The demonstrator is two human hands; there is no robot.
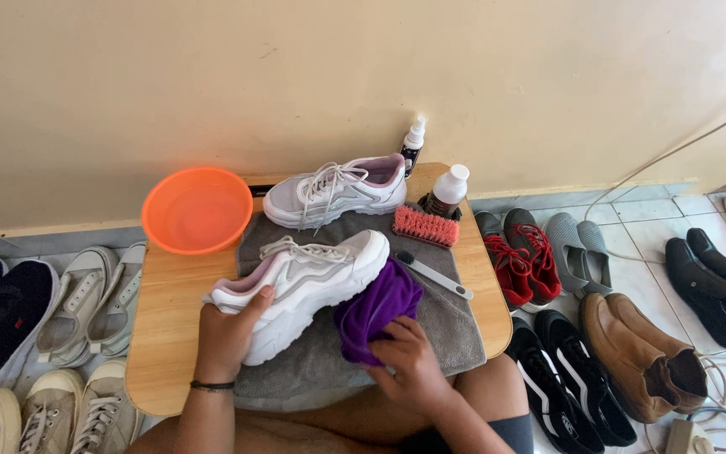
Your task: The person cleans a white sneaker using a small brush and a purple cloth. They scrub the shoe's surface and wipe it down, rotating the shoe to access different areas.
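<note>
A white sneaker (313,277) with pale pink trim lies tilted on a grey towel (430,324) on a small wooden table (161,319). My left hand (227,335) grips its heel. My right hand (409,361) clutches a purple cloth (377,307) pressed against the sneaker's side near the toe. The matching second sneaker (338,192) stands upright at the back of the towel.
An orange basin (197,208) sits at the table's back left. A pink-bristled brush (425,225), a small brush (434,275), a white-capped bottle (447,190) and a spray bottle (413,143) stand at the back right. Many shoes line the floor on both sides. Cables trail at right.
</note>
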